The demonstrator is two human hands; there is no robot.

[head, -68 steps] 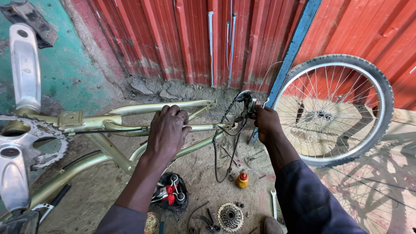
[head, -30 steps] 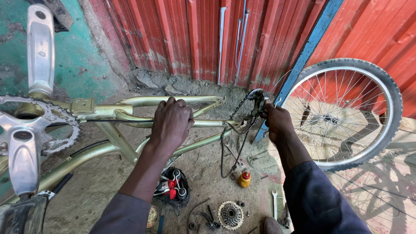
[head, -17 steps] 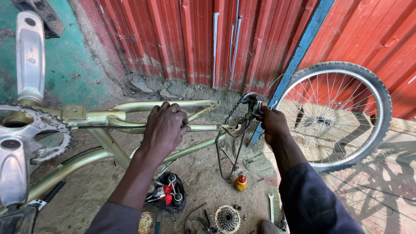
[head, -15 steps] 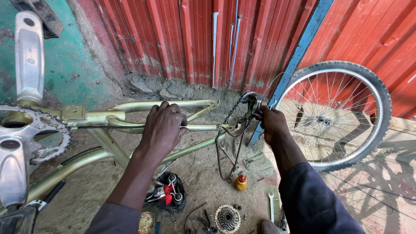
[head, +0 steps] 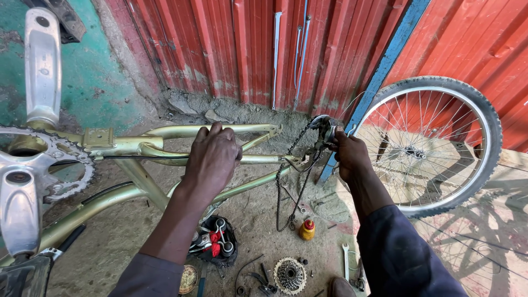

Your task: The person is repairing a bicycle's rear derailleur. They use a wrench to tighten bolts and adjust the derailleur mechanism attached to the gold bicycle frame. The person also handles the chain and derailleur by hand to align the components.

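**A:** Left hand (head: 213,157) is clamped over the pale gold metal bicycle frame (head: 110,192), fingers wrapped round the thin rear stay. It sat on that tube a couple of seconds back and it hasn't let go; the only shift is a small slide along it.

**B:** And the right hand (head: 349,157)?

**A:** Closed around the dark rear derailleur (head: 322,129) at the tail of the frame, just as it was a moment ago. The grip reads tight, though I can't tell what the fingertips are doing behind it.

**B:** So hardly any change.

**A:** Mostly the view has wobbled. The frame lies upside down across the dirt, silver crank and toothed chainring (head: 44,165) on the left, and the black chain (head: 286,192) droops slack from the derailleur toward the ground. My read: the work is staying at that rear end, one hand bracing while the other works.

**B:** What's around them?

**A:** A spoked wheel with black tyre (head: 440,143) leaning on the red corrugated metal wall (head: 220,49), well to the right. Below, a small yellow bottle with a red cap (head: 307,229), a silver sprocket cluster (head: 289,275), and a spanner (head: 346,258) on the ground.
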